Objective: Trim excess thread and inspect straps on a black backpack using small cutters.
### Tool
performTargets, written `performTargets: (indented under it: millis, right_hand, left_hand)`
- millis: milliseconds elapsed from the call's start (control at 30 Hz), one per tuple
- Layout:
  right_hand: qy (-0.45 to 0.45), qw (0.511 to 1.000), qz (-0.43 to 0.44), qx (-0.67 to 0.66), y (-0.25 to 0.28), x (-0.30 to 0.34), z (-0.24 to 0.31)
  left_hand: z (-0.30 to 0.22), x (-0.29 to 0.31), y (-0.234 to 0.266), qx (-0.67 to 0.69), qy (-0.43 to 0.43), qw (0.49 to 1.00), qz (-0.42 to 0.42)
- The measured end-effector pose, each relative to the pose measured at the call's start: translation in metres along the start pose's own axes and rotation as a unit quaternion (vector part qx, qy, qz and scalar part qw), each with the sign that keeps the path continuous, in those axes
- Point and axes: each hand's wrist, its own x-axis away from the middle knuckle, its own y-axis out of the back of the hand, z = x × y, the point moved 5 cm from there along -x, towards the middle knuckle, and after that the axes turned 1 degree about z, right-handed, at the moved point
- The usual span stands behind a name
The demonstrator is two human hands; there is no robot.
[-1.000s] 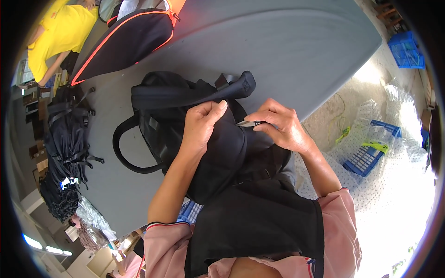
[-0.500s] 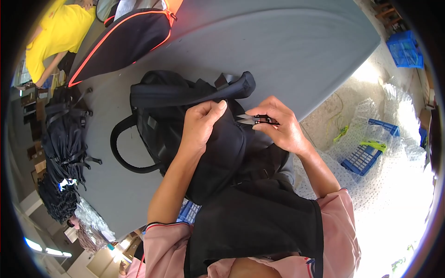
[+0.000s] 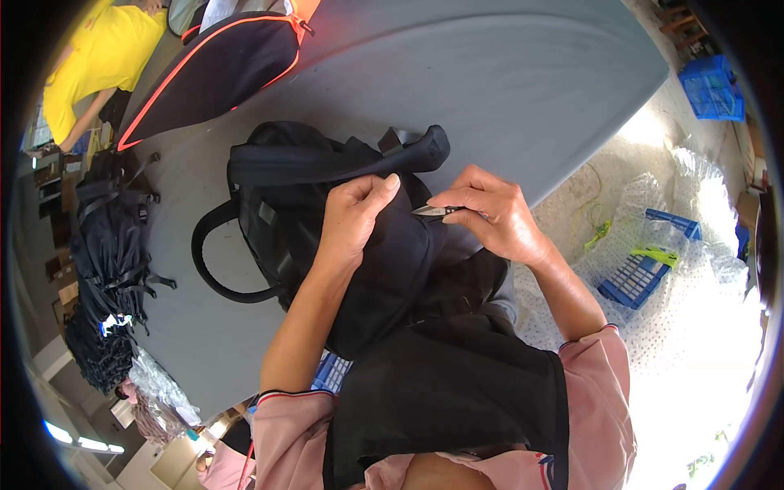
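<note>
A black backpack [image 3: 359, 269] lies in front of me on the grey table, its carry handle [image 3: 214, 273] looping out to the left and a padded strap [image 3: 327, 163] across its far side. My left hand [image 3: 357, 214] is closed on the bag's fabric just below that strap, thumb on top; exactly what is pinched there is hidden. In my right hand [image 3: 490, 214] is a pair of small thread snips [image 3: 431, 211], squeezed between thumb and fingers. Their blades are pressed together and point left, over the bag close to my left fingers.
The grey table [image 3: 523, 90] ends at a slanted right edge. A dark bag with orange trim [image 3: 220, 77] lies at the far left, near a person in yellow [image 3: 102, 61]. Black bags [image 3: 114, 237] are piled along the left. Blue crates [image 3: 712, 86] and clear plastic wrap [image 3: 629, 318] are at the right.
The snips' blades have gone from spread to pressed together as my right fingers squeezed, moving slightly left. My left hand keeps its hold on the backpack.
</note>
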Motion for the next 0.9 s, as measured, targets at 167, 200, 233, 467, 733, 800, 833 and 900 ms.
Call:
performTargets:
  millis: [167,200,233,467,733,800,833,900]
  right_hand:
    - [-0.036,0.995,-0.052,-0.077,0.0016,0.0083,-0.006]
    - [-0.044,0.995,-0.052,-0.068,0.0012,0.0078,-0.0042]
    - [-0.053,0.996,-0.051,-0.059,0.0004,0.0072,-0.0034]
    - [-0.05,0.998,-0.012,-0.042,-0.0006,0.0051,-0.004]
    - [-0.043,0.998,-0.022,-0.038,-0.0034,-0.001,-0.0058]
    - [-0.025,0.999,-0.024,-0.034,-0.0032,-0.0011,-0.0056]
    - [-0.007,0.999,-0.026,-0.029,-0.0027,-0.0006,-0.0045]
    - [-0.013,0.999,-0.02,-0.031,-0.0006,0.0031,-0.0065]
  left_hand:
    - [0.0018,-0.0021,-0.0005,0.008,0.001,1.0,0.006]
    - [0.0017,-0.0024,-0.0009,0.006,-0.001,1.0,0.003]
    - [0.0014,-0.0024,-0.0011,0.003,-0.003,1.0,0.001]
    - [0.0021,-0.0033,-0.0002,-0.007,0.003,1.0,-0.013]
    - [0.0037,-0.0043,0.0003,-0.007,0.006,1.0,-0.006]
    - [0.0024,-0.004,-0.0005,-0.004,0.003,1.0,-0.004]
    - [0.0019,-0.0039,-0.001,-0.001,0.0,1.0,0.0]
    - [0.0022,-0.0041,-0.0011,-0.001,-0.003,1.0,0.002]
